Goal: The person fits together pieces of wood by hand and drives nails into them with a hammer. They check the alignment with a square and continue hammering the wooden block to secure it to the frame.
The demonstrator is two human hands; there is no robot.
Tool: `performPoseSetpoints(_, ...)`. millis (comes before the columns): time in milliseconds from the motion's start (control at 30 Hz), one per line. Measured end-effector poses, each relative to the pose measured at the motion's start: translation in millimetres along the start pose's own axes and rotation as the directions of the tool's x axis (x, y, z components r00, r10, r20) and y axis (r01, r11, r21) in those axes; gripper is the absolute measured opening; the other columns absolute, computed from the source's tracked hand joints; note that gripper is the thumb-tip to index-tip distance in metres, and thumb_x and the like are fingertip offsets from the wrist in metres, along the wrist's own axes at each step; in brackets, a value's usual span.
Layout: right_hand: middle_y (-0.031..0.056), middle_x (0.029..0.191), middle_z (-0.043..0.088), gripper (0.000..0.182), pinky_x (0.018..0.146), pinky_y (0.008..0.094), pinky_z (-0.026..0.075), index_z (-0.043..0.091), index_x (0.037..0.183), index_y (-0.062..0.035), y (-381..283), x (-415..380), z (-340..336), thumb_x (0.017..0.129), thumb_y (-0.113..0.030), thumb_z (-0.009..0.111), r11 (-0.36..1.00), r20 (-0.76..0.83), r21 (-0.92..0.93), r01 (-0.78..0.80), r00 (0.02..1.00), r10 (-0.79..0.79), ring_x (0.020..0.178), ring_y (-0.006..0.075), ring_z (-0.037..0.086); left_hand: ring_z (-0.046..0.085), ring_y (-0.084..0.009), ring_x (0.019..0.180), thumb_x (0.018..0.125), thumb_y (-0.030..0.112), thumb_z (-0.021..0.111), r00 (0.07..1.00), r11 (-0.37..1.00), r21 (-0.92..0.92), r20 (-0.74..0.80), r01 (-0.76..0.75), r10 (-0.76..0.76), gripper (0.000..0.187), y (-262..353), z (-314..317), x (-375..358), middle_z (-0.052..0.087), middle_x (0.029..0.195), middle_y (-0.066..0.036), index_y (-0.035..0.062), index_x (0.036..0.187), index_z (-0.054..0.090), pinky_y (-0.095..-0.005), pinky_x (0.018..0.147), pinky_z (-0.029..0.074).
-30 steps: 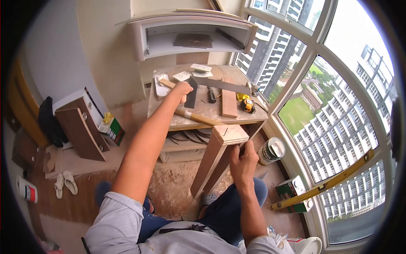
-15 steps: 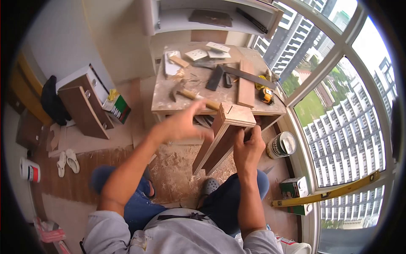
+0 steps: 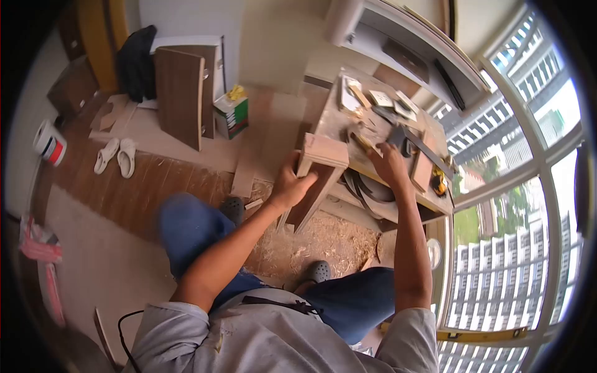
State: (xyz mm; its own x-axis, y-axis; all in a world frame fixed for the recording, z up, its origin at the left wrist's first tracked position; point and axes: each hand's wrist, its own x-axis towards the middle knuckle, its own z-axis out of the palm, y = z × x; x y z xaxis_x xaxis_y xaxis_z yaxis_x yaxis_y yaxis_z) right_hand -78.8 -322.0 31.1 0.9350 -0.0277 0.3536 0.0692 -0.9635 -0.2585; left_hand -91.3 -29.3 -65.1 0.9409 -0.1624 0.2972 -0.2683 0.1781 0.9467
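Note:
A narrow plywood box frame [image 3: 326,150] stands tilted between my knees, its end block facing up. My left hand [image 3: 291,186] is wrapped around its left side, thumb over the near edge. Beyond it, my right hand [image 3: 390,166] is at the front of the dusty work table [image 3: 333,118], fingers closed around the handle end of a hammer [image 3: 367,142]. The hammer's head points away to the left on the tabletop; the fingertips are partly hidden. Just right of that hand lie a dark square [image 3: 404,138] and a wooden board [image 3: 425,163].
White socket plates [image 3: 380,98] and a yellow tape measure [image 3: 439,184] are on the table. Wood shavings [image 3: 336,242] cover the floor below. Cabinet panels [image 3: 179,93] and a green box [image 3: 232,115] stand at the left; windows and a yellow level [image 3: 482,336] are at the right.
My left hand has come onto the box frame. My right hand has left the frame and reached the hammer on the table. The view has turned left.

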Motion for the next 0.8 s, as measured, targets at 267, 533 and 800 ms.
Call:
performPoseSetpoints(267,0.0219,0.092,0.070,0.027,0.072,0.0488,0.054,0.066,0.108,0.0005,16.6,-7.0,12.1,0.106,-0.026,0.059,0.993,-0.075,-0.035,0.113,0.990,-0.116,0.079,0.0430,0.069,0.069,-0.0370,0.100,0.088,0.013,0.074,0.961,0.956,0.178,-0.107,-0.235,0.256,0.038,3.4,-13.5,-3.0,0.068,0.106,-0.021,0.0012,0.121,0.058,-0.0436,0.089,0.054)
performPoseSetpoints(533,0.0105,0.081,0.063,0.023,0.064,0.0323,0.048,0.061,0.122,-0.0010,-156.8,-99.8,-117.1,0.110,-0.020,0.055,0.901,0.081,0.433,-0.020,0.997,-0.017,0.069,0.0170,0.061,0.067,-0.0441,0.101,0.088,0.013,0.075,0.926,0.887,0.310,-0.054,-0.341,0.374,0.038,8.6,-14.5,-4.0,0.067,0.106,-0.022,0.0023,0.121,0.058,-0.0471,0.086,0.054)
performPoseSetpoints(800,0.0202,0.088,0.067,0.024,0.072,0.0419,0.053,0.063,0.127,-0.0017,-195.5,-105.5,-144.9,0.105,-0.011,0.059,0.959,-0.110,0.272,0.083,0.992,-0.055,0.078,0.0353,0.067,0.064,-0.0464,0.103,0.083,0.004,0.075,0.903,0.872,0.290,-0.051,-0.395,0.426,0.044,10.7,-11.0,-9.0,0.063,0.110,-0.022,0.0025,0.123,0.056,-0.0481,0.087,0.054)
